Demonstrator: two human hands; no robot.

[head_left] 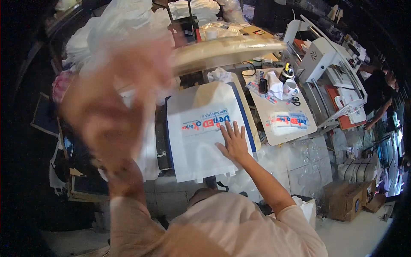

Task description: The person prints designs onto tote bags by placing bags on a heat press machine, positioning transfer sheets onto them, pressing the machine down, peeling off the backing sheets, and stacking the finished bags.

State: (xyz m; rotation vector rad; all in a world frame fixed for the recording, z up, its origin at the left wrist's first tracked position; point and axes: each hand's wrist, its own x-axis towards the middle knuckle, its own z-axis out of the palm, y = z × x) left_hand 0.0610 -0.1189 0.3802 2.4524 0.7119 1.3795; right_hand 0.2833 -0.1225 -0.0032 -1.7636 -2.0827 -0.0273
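My right hand (pixel 234 143) lies flat, fingers spread, on a white flat bag-like piece (pixel 195 158) beside its blue and red print. A dark blue-edged board (pixel 244 105) shows under that piece. Raised close to the camera, my left hand (pixel 124 85) is smeared by motion. Its fingers come to the left end of a long yellowish-brown curved bar (pixel 231 50), also blurred. Whether the hand grips the bar I cannot make out.
A cream board (pixel 274 139) on the right bears a printed transfer sheet (pixel 289 122), scissors (pixel 295 101) and a mug (pixel 290 88). A white machine (pixel 317 60) stands beyond. White plastic bundles (pixel 120 25) pile up at back left. A cardboard box (pixel 342 201) sits lower right.
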